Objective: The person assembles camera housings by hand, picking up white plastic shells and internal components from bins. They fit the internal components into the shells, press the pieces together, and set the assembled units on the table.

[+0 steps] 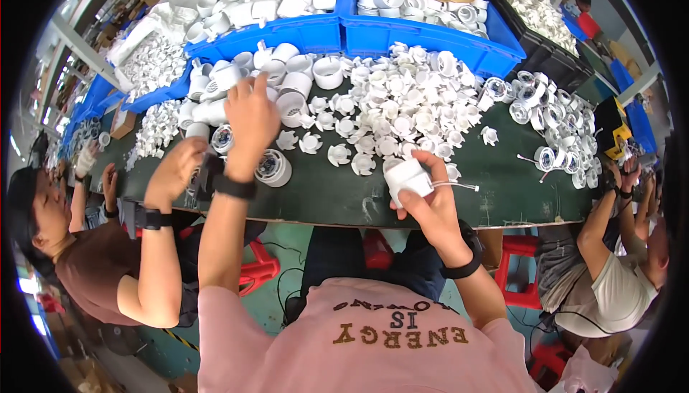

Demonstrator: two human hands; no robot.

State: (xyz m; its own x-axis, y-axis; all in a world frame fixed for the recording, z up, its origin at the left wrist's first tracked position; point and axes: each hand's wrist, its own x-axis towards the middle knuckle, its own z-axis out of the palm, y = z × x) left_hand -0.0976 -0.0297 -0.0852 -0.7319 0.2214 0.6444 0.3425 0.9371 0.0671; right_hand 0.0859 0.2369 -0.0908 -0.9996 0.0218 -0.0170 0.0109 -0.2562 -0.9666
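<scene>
Right of centre, the right hand (434, 212) clasps a white housing (407, 180), apparently leaving its wires (457, 186) free, while the left hand's (252, 114) grip cannot be told.

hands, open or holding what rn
Left hand: blurred over white cups; grip cannot be told.
Right hand: closed, holding a white housing.

Held white housing (408, 179): plastic, smooth, satin sheen; its wire lead (459, 186) plastic-sheathed. White cylindrical cups (293, 104): smooth moulded plastic, soft gloss. Petal-edged white pieces (416, 99): plastic, smooth, low sheen. Blue bins (430, 40): plastic, slightly glossy along the walls. Tabletop (323, 199): dark green, mostly matt, scuffed near the front edge; base material unclear. Translucent sheet (152, 28): thin plastic film, crinkled, shiny. Pink shirt (287, 335): matt knit-like cloth. Red stool (518, 248): smooth plastic, glossy
</scene>
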